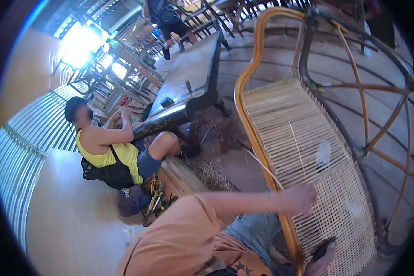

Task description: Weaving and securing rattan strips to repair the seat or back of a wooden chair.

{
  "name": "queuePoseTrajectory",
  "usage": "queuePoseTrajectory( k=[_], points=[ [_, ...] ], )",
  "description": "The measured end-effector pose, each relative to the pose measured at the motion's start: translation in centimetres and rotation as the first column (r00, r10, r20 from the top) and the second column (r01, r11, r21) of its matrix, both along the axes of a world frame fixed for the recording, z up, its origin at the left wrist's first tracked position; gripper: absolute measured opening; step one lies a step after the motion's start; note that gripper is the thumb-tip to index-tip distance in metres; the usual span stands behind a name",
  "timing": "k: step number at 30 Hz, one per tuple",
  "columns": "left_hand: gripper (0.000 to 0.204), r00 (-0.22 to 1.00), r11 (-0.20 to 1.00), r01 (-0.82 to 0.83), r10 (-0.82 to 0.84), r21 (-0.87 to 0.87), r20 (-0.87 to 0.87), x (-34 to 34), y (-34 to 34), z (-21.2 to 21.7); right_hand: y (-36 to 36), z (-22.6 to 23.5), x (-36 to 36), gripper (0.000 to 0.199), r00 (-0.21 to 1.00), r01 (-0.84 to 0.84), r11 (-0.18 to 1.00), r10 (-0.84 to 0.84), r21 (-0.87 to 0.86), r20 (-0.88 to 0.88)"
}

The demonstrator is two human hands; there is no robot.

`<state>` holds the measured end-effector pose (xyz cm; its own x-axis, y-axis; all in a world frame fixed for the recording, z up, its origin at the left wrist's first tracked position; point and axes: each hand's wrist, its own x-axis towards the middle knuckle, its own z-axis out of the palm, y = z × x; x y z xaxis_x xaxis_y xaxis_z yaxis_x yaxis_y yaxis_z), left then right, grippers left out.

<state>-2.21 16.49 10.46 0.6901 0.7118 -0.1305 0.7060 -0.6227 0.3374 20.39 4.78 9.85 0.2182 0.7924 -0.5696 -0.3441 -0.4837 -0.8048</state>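
- Left hand [300, 198]: fingers closed on a cane strand [298, 152] at the woven panel [308, 152].
- Strand's long axis runs toward 12 o'clock from that fist.
- Right hand [321, 262], 5 o'clock of the left, farther off; grip unclear.

Corrugated metal wall [37, 124], bright window glare [80, 43], long dark table [188, 78], plank floor [271, 60], straw litter [211, 175].

The right hand [321, 260] is cut off by the lower edge, and the left hand [300, 198] is motion-blurred against the cane panel [303, 138].
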Motion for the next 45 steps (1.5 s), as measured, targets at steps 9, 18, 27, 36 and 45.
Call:
queuePoseTrajectory(
  k=[9,18,27,36,45],
  points=[
    [0.041,0.976,0.986,-0.119,0.095,0.115,0.194,2.2,-4.8,-3.9,-1.2,2.9,-2.1,0.056,0.925,-0.222,0.975,0.202,0.025,0.320],
    [0.041,0.992,0.977,-0.093,0.076,0.190,0.098,1.9,-5.1,-5.0,-1.2,1.5,-1.9,0.043,0.989,0.131,0.981,-0.139,0.146,0.044],
    [0.044,0.988,0.926,-0.126,0.086,0.355,0.128,1.7,-5.4,-3.7,-2.0,0.0,-0.4,0.062,0.803,-0.281,0.952,0.161,0.126,0.574],
    [0.048,0.985,0.969,-0.165,0.170,0.182,-0.013,2.3,-5.7,-5.4,-2.5,-1.4,-0.7,0.056,0.855,-0.285,0.952,0.197,0.116,0.480],
    [0.059,0.999,0.971,-0.030,0.023,0.236,0.032,1.3,-4.7,-5.2,-2.6,-3.8,0.1,0.057,0.775,-0.286,0.954,0.179,0.084,0.606]
  ],
)
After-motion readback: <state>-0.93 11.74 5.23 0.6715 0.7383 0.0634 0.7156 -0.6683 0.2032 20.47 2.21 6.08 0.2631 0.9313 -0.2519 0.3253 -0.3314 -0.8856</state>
